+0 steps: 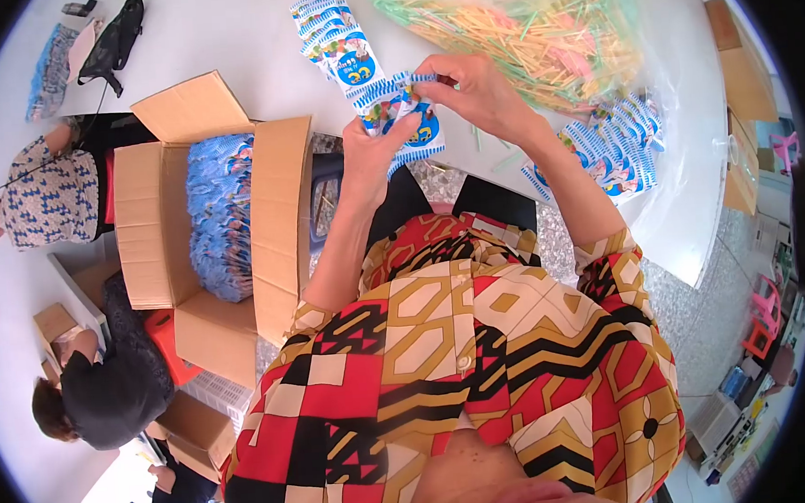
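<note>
Small white packets with blue striped ends and cartoon prints (427, 132) are between my hands, over the table's near edge. My left hand (369, 161) is closed on their lower left side, thumb across the front. At the top, fingers of my right hand (477, 90) pinch the striped end of a packet. Just beyond, an overlapping row of similar packets (332, 36) lies on the white table (232, 31), reaching the held ones. A loose pile of the packets (613, 151) lies beside my right forearm.
A large clear bag of thin coloured sticks (537, 36) covers the table's far right. Left of me stands an open cardboard box (148, 230) filled with blue-and-white packets (223, 216). Several people sit along the left, one in a patterned shirt (54, 199). Dark straps (113, 43) lie far left.
</note>
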`<move>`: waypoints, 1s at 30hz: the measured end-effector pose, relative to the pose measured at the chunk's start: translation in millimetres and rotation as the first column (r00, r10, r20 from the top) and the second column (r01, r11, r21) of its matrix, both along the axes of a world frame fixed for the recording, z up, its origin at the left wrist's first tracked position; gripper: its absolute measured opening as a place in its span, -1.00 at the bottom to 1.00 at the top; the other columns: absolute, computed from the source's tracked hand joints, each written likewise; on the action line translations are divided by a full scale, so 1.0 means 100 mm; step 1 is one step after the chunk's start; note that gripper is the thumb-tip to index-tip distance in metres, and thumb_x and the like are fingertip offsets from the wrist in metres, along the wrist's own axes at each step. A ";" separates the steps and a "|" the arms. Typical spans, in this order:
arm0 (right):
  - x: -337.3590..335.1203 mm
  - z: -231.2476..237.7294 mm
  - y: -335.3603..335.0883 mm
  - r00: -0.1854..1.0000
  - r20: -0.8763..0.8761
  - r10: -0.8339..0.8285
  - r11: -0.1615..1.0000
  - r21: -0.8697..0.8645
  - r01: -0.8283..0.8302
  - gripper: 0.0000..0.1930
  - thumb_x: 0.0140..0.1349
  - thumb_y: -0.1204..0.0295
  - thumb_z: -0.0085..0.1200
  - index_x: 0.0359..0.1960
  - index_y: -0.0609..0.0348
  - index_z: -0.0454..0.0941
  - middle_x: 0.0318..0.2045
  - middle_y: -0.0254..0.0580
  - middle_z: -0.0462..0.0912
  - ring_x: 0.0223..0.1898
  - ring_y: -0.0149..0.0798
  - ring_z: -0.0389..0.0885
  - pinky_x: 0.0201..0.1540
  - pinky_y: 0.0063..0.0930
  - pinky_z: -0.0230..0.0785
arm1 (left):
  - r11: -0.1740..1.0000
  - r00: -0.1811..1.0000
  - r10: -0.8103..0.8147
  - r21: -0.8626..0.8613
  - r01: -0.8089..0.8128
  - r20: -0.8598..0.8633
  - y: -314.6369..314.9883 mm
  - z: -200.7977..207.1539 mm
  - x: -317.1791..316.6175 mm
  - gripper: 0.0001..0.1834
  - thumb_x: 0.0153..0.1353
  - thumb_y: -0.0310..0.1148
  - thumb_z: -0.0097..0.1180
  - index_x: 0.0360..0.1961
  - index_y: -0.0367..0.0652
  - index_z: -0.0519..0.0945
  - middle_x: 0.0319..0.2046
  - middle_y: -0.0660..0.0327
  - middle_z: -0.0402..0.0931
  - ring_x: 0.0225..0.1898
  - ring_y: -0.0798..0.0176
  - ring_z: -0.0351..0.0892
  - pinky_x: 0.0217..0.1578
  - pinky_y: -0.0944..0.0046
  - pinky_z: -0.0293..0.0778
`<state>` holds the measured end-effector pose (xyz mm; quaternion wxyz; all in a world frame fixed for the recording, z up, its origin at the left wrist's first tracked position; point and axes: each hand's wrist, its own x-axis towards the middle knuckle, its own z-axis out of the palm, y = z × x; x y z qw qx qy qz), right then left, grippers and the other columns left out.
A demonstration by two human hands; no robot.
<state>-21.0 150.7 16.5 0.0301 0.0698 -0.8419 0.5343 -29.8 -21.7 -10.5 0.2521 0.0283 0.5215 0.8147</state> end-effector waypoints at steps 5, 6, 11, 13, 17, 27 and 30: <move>0.02 0.11 0.02 0.995 -0.049 0.084 0.994 0.078 -0.080 -0.87 0.08 0.51 0.09 -0.31 0.21 0.52 -0.48 -0.29 0.55 -0.44 -0.42 0.45 -0.35 -0.51 0.31 | 0.996 0.993 -0.062 -0.072 0.055 -0.097 -0.05 -0.05 -0.04 -0.71 -0.01 -0.58 0.20 -0.19 -0.30 0.53 -0.32 0.21 0.57 -0.31 0.39 0.55 -0.22 0.36 0.49; 0.03 0.13 0.02 0.992 -0.074 0.106 0.993 0.060 -0.102 -0.83 0.05 0.52 0.11 -0.28 0.19 0.52 -0.42 -0.29 0.55 -0.42 -0.40 0.46 -0.34 -0.51 0.31 | 0.993 0.991 -0.089 -0.086 0.081 -0.102 -0.05 -0.06 -0.05 -0.72 -0.02 -0.59 0.21 -0.21 -0.29 0.53 -0.33 0.22 0.57 -0.32 0.39 0.55 -0.23 0.37 0.49; 0.13 0.28 -0.09 0.954 -0.300 0.021 0.996 0.090 0.007 -0.72 -0.06 0.56 0.18 -0.24 0.14 0.52 -0.25 -0.29 0.53 -0.35 -0.36 0.46 -0.33 -0.53 0.32 | 0.997 0.987 0.019 -0.070 -0.031 -0.161 -0.06 -0.13 -0.03 -0.73 -0.07 -0.63 0.23 -0.28 -0.29 0.53 -0.36 0.23 0.56 -0.35 0.42 0.54 -0.29 0.38 0.49; 0.21 0.35 -0.10 0.912 -0.409 -0.013 0.985 0.154 0.083 -0.68 -0.12 0.56 0.22 -0.24 0.13 0.53 -0.19 -0.27 0.49 -0.29 -0.30 0.49 -0.31 -0.51 0.35 | 0.997 0.984 0.058 -0.034 -0.065 -0.167 -0.05 -0.16 -0.03 -0.73 -0.09 -0.64 0.23 -0.29 -0.29 0.53 -0.37 0.24 0.56 -0.37 0.43 0.53 -0.31 0.39 0.49; 0.29 0.31 -0.07 0.883 -0.466 0.059 0.954 0.286 0.087 -0.70 -0.11 0.54 0.24 -0.27 0.14 0.52 -0.22 -0.25 0.50 -0.28 -0.26 0.52 -0.30 -0.47 0.39 | 0.995 0.982 0.082 -0.037 -0.089 -0.171 -0.03 -0.12 -0.03 -0.72 -0.12 -0.68 0.22 -0.31 -0.28 0.53 -0.39 0.25 0.55 -0.39 0.44 0.52 -0.33 0.41 0.48; 0.28 0.44 0.04 0.928 -0.311 0.206 0.965 0.219 -0.141 -0.90 0.05 0.50 0.13 -0.38 0.17 0.50 -0.28 -0.31 0.54 -0.37 -0.37 0.52 -0.36 -0.55 0.38 | 0.995 0.984 0.068 -0.058 -0.079 -0.163 -0.04 -0.12 0.02 -0.73 -0.13 -0.68 0.23 -0.33 -0.27 0.55 -0.39 0.27 0.56 -0.39 0.46 0.52 -0.33 0.43 0.46; 0.28 0.35 0.31 0.983 -0.179 -0.040 0.999 -0.036 0.034 -0.96 0.15 0.50 0.03 -0.40 0.18 0.48 -0.33 -0.36 0.53 -0.43 -0.53 0.42 -0.38 -0.65 0.30 | 0.982 0.971 0.186 -0.009 -0.189 -0.151 -0.05 -0.07 -0.03 -0.71 -0.10 -0.68 0.24 -0.27 -0.31 0.56 -0.33 0.20 0.57 -0.35 0.40 0.55 -0.28 0.39 0.48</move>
